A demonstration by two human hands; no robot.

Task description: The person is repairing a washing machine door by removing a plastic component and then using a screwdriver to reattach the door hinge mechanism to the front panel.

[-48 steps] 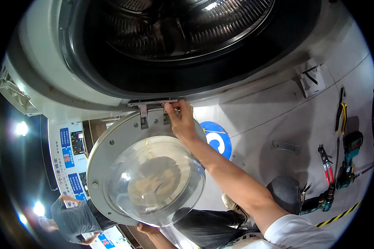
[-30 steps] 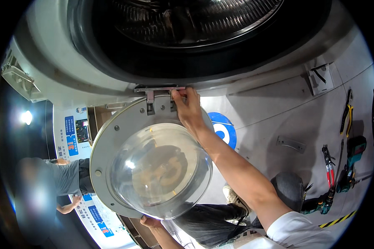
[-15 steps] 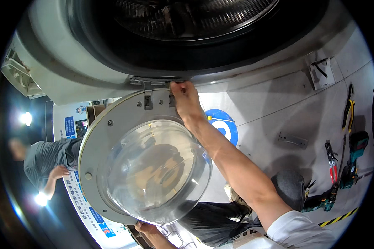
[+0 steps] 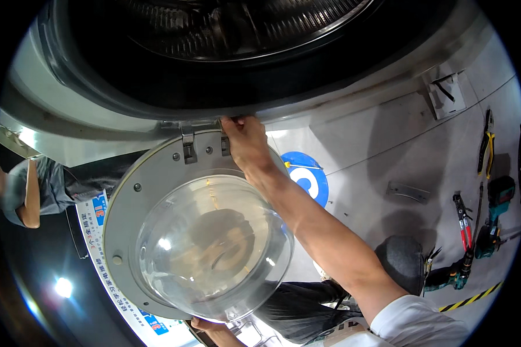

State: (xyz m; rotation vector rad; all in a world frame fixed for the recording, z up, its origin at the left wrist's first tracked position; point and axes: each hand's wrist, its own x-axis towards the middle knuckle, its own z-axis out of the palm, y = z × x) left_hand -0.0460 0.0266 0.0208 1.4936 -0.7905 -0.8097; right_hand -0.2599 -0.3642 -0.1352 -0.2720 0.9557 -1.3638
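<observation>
The round door (image 4: 114, 237), a grey ring around a clear glass bowl (image 4: 214, 251), fills the lower middle of the frame. Its top edge sits just below the front of a washing machine (image 4: 52, 130), whose dark rubber seal (image 4: 214, 87) and ribbed metal drum (image 4: 255, 29) take up the top. A metal hinge (image 4: 187, 141) bridges the door's top edge and the machine.

The right hand (image 4: 248, 146) is bent around the right end of that hinge and grips it between thumb and fingers, the fingertips partly hidden. The left hand (image 4: 208, 325) touches the door's bottom edge at lower centre; with most of it out of sight, how firmly it holds cannot be told.

On the floor at right lie a curved metal strip (image 4: 408, 192), yellow-and-black pliers (image 4: 487, 151), a red-handled tool (image 4: 463, 222) and a green power drill (image 4: 494, 214). A blue round sticker (image 4: 307, 188) shows beside the right forearm. A co-worker in grey (image 4: 51, 185) appears sideways at far left.
</observation>
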